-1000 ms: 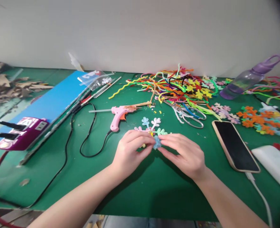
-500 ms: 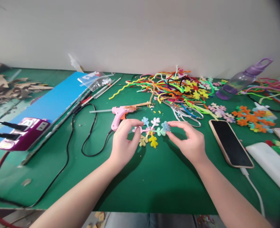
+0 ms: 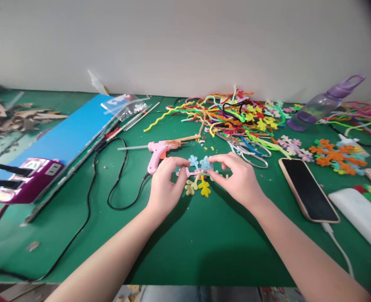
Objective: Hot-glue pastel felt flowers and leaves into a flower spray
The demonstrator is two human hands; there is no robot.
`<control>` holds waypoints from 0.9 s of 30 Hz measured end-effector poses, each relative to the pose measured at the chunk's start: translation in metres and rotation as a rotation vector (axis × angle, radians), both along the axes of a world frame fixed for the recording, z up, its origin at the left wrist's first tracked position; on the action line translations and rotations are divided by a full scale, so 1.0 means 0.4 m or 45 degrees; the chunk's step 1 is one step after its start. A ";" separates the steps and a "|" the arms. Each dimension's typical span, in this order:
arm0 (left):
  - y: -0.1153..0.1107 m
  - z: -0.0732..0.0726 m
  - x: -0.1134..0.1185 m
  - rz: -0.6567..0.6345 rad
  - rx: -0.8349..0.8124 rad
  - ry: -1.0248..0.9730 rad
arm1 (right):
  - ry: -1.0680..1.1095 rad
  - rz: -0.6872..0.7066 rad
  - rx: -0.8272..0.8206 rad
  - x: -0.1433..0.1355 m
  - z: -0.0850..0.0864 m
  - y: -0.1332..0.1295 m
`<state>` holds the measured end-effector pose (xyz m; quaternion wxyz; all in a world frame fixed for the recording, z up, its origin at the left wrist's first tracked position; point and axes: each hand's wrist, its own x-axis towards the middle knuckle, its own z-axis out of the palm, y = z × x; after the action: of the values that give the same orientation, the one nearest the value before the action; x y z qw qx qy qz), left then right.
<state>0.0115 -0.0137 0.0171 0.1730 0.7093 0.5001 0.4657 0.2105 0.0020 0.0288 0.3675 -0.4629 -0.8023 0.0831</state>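
My left hand (image 3: 168,180) pinches the pink arm of a many-coloured pipe-cleaner snowflake (image 3: 205,186), held just over the green table. Yellow, cream and light blue lobed arms of it show. Between the thumb and forefinger of my right hand (image 3: 236,178) is a small blue pipe-cleaner flower (image 3: 206,163), over the snowflake's centre. It covers part of the snowflake, and my fingers partly hide the arm on the right. Whether the flower touches the snowflake I cannot tell. Just beyond my left hand lies a pink glue gun (image 3: 156,156) with a clear glue stick in its back.
Behind my hands are scissors (image 3: 250,153) and a heap of pipe cleaners (image 3: 226,111). To the right lie a phone (image 3: 309,191), a white power bank (image 3: 358,220), an orange snowflake (image 3: 336,157) and a purple bottle (image 3: 319,107). A purple power strip (image 3: 28,178) with cords stands left.
My right hand has moved left with the blue flower, from the snowflake's right-hand arm to over its centre. My left hand keeps its pinch in nearly the same place.
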 end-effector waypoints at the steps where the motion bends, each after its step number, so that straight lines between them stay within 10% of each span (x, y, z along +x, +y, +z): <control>1: 0.001 -0.001 0.001 -0.001 -0.011 0.001 | -0.013 0.022 0.004 -0.002 -0.012 0.003; 27: -0.002 -0.008 0.012 -0.135 -0.097 0.018 | -0.180 0.242 -0.241 0.005 -0.044 0.013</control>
<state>0.0162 -0.0143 0.0139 0.2207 0.7310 0.4805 0.4314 0.2124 0.0073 0.0114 0.2555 -0.4221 -0.8549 0.1601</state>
